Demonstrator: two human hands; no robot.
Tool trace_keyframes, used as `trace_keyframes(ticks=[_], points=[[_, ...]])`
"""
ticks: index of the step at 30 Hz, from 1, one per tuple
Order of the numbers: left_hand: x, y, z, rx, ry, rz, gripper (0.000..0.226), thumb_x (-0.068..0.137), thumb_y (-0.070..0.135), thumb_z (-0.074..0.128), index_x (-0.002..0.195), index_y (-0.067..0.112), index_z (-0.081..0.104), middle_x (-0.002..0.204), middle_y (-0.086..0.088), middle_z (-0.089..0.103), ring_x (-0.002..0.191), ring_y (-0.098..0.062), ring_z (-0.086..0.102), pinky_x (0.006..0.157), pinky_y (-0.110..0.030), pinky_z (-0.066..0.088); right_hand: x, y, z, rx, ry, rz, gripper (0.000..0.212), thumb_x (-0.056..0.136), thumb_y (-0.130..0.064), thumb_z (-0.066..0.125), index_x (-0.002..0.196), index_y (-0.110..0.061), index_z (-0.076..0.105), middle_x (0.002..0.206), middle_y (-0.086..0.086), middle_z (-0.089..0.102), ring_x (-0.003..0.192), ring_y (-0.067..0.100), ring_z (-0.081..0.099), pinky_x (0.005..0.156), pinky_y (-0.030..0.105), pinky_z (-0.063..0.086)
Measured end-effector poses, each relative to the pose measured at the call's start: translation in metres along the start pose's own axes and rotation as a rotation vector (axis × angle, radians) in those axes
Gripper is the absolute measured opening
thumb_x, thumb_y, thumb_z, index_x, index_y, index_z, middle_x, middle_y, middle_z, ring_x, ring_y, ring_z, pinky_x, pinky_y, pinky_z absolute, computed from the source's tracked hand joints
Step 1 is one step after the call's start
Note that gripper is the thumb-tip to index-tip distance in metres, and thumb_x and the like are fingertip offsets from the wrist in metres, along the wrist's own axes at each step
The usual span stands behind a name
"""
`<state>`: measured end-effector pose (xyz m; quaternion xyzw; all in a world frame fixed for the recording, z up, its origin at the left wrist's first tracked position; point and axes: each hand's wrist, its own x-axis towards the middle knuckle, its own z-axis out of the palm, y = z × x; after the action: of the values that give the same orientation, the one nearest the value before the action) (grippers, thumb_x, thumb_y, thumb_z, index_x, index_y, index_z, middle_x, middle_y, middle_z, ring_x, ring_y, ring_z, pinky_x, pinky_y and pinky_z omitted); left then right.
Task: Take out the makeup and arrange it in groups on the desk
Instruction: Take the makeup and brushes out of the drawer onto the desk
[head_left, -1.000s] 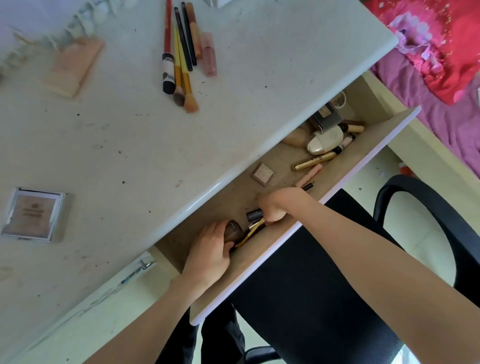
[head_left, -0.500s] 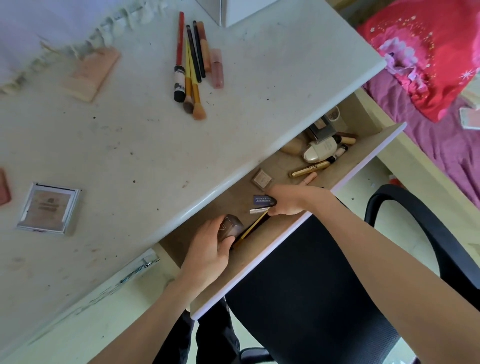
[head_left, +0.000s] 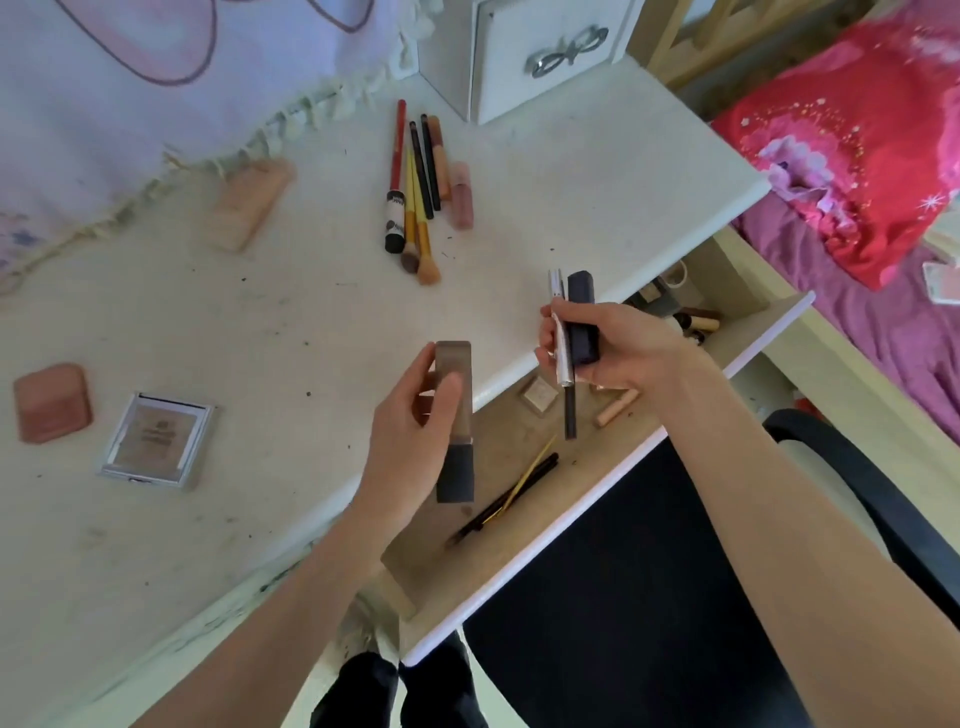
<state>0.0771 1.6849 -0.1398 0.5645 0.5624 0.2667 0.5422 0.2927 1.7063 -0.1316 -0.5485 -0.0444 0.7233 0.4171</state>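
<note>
My left hand (head_left: 410, 436) holds a brown bottle with a black cap (head_left: 455, 421) upright-tilted above the desk's front edge. My right hand (head_left: 618, 348) grips a dark navy tube (head_left: 581, 312) together with a silver pencil (head_left: 562, 358), raised over the open drawer (head_left: 613, 483). In the drawer lie a black pencil and a thin gold stick (head_left: 511, 493), a small square compact (head_left: 537, 395), a peach tube (head_left: 615, 410) and more makeup at the back (head_left: 691, 317). On the desk (head_left: 311, 338) lies a row of brushes and pencils (head_left: 421, 192).
Also on the desk are a silver powder compact (head_left: 156, 441), a terracotta case (head_left: 52, 402), a peach palette (head_left: 249, 202) and a white mini drawer box (head_left: 524, 57). A black chair (head_left: 649, 597) stands under the drawer; a bed with a red cover (head_left: 857, 135) lies to the right.
Both hands have lifted out of the drawer: the left brought up the brown bottle, the right the navy tube and silver pencil. The black pencil and gold stick stayed in the drawer.
</note>
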Motion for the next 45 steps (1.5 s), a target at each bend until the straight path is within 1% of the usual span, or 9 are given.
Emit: trace_keyframes(ticks=[3,7,10,15,25,31,35,39,45], points=[[0.032,0.011,-0.018,0.033,0.101,-0.048,0.042,0.096,0.031,0.044,0.137,0.02,0.042,0.11,0.003,0.056,0.091,-0.01,0.056,0.062,-0.006,0.047,0.019,-0.016,0.018,0.059,0.067,-0.039,0.007,0.092,-0.012,0.054,0.088,-0.006,0.055,0.075,0.006,0.058,0.067,0.017,0.061,0.066,0.033,0.057],[0.073,0.01,-0.042,0.151,0.197,-0.126,0.026,0.095,0.03,0.046,0.119,0.021,0.051,0.097,0.002,0.055,0.094,-0.021,0.055,0.083,-0.032,0.049,0.049,-0.035,0.045,-0.035,0.161,-0.12,0.006,0.094,-0.003,0.049,0.09,-0.001,0.053,0.081,0.01,0.059,0.072,0.02,0.06,0.066,0.036,0.053],[0.094,0.006,-0.057,0.258,0.208,-0.162,0.041,0.091,0.028,0.05,0.128,0.012,0.046,0.115,-0.003,0.056,0.106,-0.025,0.054,0.093,-0.037,0.047,0.069,-0.047,0.063,-0.147,0.228,-0.201,0.005,0.092,0.003,0.046,0.097,0.002,0.049,0.078,0.012,0.054,0.065,0.021,0.056,0.063,0.034,0.051],[0.112,0.007,-0.066,0.415,0.231,-0.108,0.033,0.09,0.029,0.049,0.118,0.011,0.048,0.107,-0.009,0.056,0.093,-0.024,0.051,0.072,-0.029,0.035,0.094,-0.065,0.083,-0.361,0.436,-0.346,0.011,0.085,0.007,0.048,0.08,-0.003,0.047,0.069,0.01,0.044,0.059,0.022,0.048,0.052,0.03,0.043],[0.127,0.001,-0.078,0.352,0.306,-0.07,0.052,0.09,0.031,0.054,0.138,0.016,0.039,0.123,-0.009,0.054,0.113,-0.024,0.051,0.094,-0.031,0.038,0.106,-0.057,0.085,-0.694,0.679,-0.47,0.022,0.085,-0.01,0.052,0.066,-0.015,0.042,0.067,0.001,0.045,0.074,0.023,0.051,0.067,0.033,0.048],[0.141,0.005,-0.091,0.524,0.362,0.015,0.045,0.088,0.029,0.055,0.129,0.015,0.044,0.12,-0.01,0.056,0.108,-0.027,0.052,0.09,-0.035,0.039,0.104,-0.043,0.076,-0.874,0.701,-0.517,0.016,0.085,-0.016,0.056,0.098,-0.01,0.049,0.093,0.007,0.048,0.081,0.023,0.045,0.053,0.024,0.034],[0.152,0.008,-0.102,0.764,0.399,0.084,0.041,0.091,0.026,0.053,0.126,0.008,0.044,0.123,-0.014,0.052,0.111,-0.03,0.049,0.091,-0.04,0.04,0.1,-0.032,0.077,-0.922,0.713,-0.569,0.04,0.088,-0.018,0.058,0.123,-0.005,0.047,0.119,0.011,0.052,0.098,0.024,0.052,0.078,0.027,0.041],[0.165,0.011,-0.11,0.922,0.442,0.147,0.033,0.091,0.023,0.052,0.121,0.009,0.05,0.125,-0.015,0.046,0.112,-0.033,0.044,0.092,-0.041,0.037,0.095,-0.016,0.075,-0.986,0.761,-0.665,0.038,0.09,-0.026,0.053,0.122,-0.007,0.051,0.117,0.013,0.056,0.108,0.03,0.052,0.093,0.04,0.044],[0.167,0.008,-0.112,1.18,0.465,0.172,0.029,0.091,0.017,0.047,0.116,0.005,0.053,0.119,-0.017,0.044,0.11,-0.034,0.038,0.092,-0.043,0.027,0.082,0.023,0.063,-1.18,0.786,-0.795,0.045,0.098,-0.02,0.04,0.14,-0.004,0.037,0.144,0.012,0.04,0.133,0.027,0.034,0.111,0.036,0.023]])
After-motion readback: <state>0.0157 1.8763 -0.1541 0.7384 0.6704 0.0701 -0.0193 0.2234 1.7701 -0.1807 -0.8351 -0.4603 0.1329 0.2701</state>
